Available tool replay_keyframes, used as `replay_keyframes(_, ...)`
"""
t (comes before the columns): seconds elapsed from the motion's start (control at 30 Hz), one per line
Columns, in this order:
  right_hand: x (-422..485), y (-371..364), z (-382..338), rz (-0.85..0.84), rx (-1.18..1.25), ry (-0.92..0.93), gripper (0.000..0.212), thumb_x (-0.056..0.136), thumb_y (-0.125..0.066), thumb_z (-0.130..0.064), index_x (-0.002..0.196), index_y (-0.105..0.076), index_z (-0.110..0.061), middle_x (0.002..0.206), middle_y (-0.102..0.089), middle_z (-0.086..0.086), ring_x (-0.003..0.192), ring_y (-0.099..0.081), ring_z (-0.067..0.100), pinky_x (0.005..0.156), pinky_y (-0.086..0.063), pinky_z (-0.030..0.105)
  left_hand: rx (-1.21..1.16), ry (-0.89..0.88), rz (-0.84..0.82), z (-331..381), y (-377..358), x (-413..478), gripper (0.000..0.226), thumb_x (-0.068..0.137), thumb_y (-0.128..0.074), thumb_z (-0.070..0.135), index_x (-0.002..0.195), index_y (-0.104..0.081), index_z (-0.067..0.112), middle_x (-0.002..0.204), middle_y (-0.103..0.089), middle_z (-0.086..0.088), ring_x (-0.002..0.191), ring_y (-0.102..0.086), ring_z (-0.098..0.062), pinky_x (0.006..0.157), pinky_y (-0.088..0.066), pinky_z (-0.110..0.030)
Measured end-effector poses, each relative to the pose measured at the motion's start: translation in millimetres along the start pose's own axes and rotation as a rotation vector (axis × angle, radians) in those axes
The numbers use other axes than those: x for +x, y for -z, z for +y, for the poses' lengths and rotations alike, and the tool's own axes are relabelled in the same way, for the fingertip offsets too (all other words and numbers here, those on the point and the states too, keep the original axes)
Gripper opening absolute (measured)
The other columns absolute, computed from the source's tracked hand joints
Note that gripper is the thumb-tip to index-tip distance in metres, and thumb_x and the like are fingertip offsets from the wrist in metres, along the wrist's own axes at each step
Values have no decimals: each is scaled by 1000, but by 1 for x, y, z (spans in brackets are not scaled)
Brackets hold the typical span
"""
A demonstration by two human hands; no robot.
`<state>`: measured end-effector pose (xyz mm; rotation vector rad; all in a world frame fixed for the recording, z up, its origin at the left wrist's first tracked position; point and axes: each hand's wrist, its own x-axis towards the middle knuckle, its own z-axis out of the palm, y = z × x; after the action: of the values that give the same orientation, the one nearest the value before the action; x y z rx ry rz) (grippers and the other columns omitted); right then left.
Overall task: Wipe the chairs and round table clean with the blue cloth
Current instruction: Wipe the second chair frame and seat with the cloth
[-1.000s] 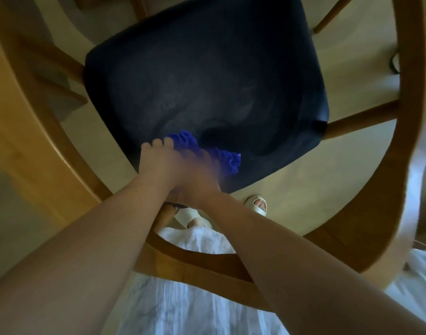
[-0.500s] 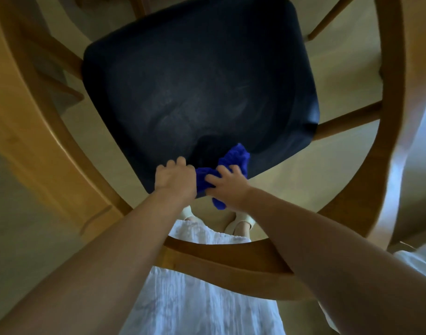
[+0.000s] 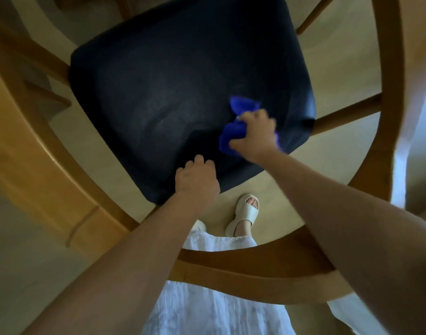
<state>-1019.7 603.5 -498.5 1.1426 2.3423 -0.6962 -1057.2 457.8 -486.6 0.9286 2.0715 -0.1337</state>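
Observation:
I look straight down on a chair with a dark navy padded seat point(image 3: 173, 93) and a curved wooden backrest point(image 3: 255, 264) that runs under my arms. My right hand point(image 3: 254, 135) is closed around the bunched blue cloth point(image 3: 233, 134) and presses it on the seat's near right part. My left hand point(image 3: 197, 180) rests with curled fingers on the seat's near edge and has no cloth in it. The round table is not in view.
The chair's wooden arm frame curves up the left point(image 3: 30, 146) and the right point(image 3: 390, 93). Rungs and legs show beneath the seat over a pale floor point(image 3: 347, 56). My sandalled foot point(image 3: 244, 213) and white skirt point(image 3: 207, 305) are below the backrest.
The two hands were together on the cloth at the seat's near edge. The right hand has since slid right and up the seat with the cloth, and the left hand stayed on the edge.

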Motion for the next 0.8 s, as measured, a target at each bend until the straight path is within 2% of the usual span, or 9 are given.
replay_keyframes(0.13, -29, -44, 8, -85, 44, -87, 56, 73, -70, -35, 124, -47, -25, 136, -32, 2, 121, -29, 32, 95, -36, 50, -99, -19, 5, 5, -1, 7, 36, 91, -44, 20, 125, -42, 11, 131, -39, -10, 114, -44, -29, 87, -38, -38)
replay_keyframes(0.27, -57, -45, 33, -397, -92, -111, 48, 73, -69, -34, 118, -52, -26, 123, -38, 2, 113, -35, 30, 89, -44, 44, -175, -43, -25, 18, 2, 9, 39, 92, -41, 19, 131, -40, 13, 138, -36, -8, 118, -43, -27, 90, -38, -39)
replay_keyframes(0.3, -55, -37, 36, -409, -116, -107, 46, 73, -68, -35, 116, -53, -26, 116, -40, 2, 112, -38, 30, 88, -45, 44, -203, -42, -32, 21, 2, 9, 40, 92, -41, 18, 132, -39, 13, 139, -35, -7, 118, -43, -27, 91, -39, -39)
replay_keyframes(0.37, -37, -12, 42, -314, -70, -129, 48, 73, -68, -38, 116, -54, -24, 112, -42, 4, 113, -42, 31, 88, -46, 44, -274, -48, -11, 24, 2, 11, 39, 92, -42, 18, 131, -41, 12, 138, -37, -7, 116, -44, -27, 91, -41, -40)
replay_keyframes(0.47, 13, 37, 59, -16, 74, -220, 57, 74, -66, -39, 125, -48, -20, 130, -39, 9, 120, -39, 34, 95, -43, 47, -304, -88, 60, 30, 2, 16, 41, 92, -43, 18, 132, -41, 12, 137, -38, -7, 115, -46, -25, 90, -42, -37)
replay_keyframes(0.53, 47, 66, 74, 135, 88, -243, 54, 76, -64, -37, 124, -47, -19, 135, -34, 9, 124, -33, 34, 100, -38, 46, -326, -113, 69, 35, 2, 19, 43, 93, -42, 18, 135, -39, 13, 140, -36, -5, 116, -46, -23, 91, -43, -36)
replay_keyframes(0.6, 72, 81, 93, 167, 175, -271, 51, 77, -62, -33, 123, -47, -19, 138, -31, 7, 126, -28, 32, 102, -35, 43, -358, -142, 63, 40, 2, 22, 44, 93, -41, 19, 137, -37, 14, 142, -34, -3, 116, -46, -21, 92, -42, -35)
replay_keyframes(0.73, 78, 65, 107, 217, 312, -341, 49, 70, -64, -31, 116, -51, -17, 122, -49, 8, 113, -46, 33, 97, -42, 41, -387, -158, 87, 46, 5, 29, 44, 94, -42, 21, 137, -37, 15, 142, -33, -1, 115, -47, -21, 91, -42, -33)
replay_keyframes(0.8, 63, 46, 102, 238, 331, -385, 48, 71, -65, -30, 115, -52, -15, 120, -50, 9, 110, -48, 32, 96, -42, 41, -390, -147, 62, 49, 5, 28, 43, 94, -43, 20, 136, -38, 14, 141, -34, -3, 113, -48, -22, 90, -43, -34)
